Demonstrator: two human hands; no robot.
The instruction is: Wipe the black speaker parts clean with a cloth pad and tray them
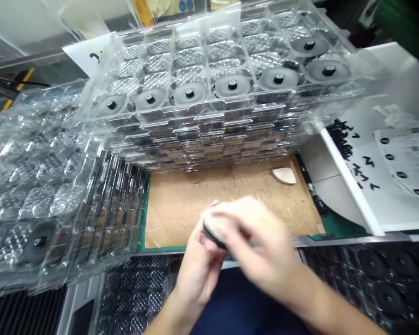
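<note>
Above the front of the cardboard, my left hand is closed around a round dark disc, its fingers under and along the edge. A pale surface shows on top of the disc; whether it belongs to the disc or is a separate pad I cannot tell. My right hand reaches over from the right, blurred by motion, with bent fingers pressed on that top. What lies beneath those fingers is mostly hidden. Similar grey discs with black knobs sit in the clear plastic tray ahead.
The tray tops a tall stack behind the cardboard sheet. Another tray stack stands left. A cream wedge-shaped piece and a black marker lie right. Beyond, a white bin adjoins small black parts. More trays sit below.
</note>
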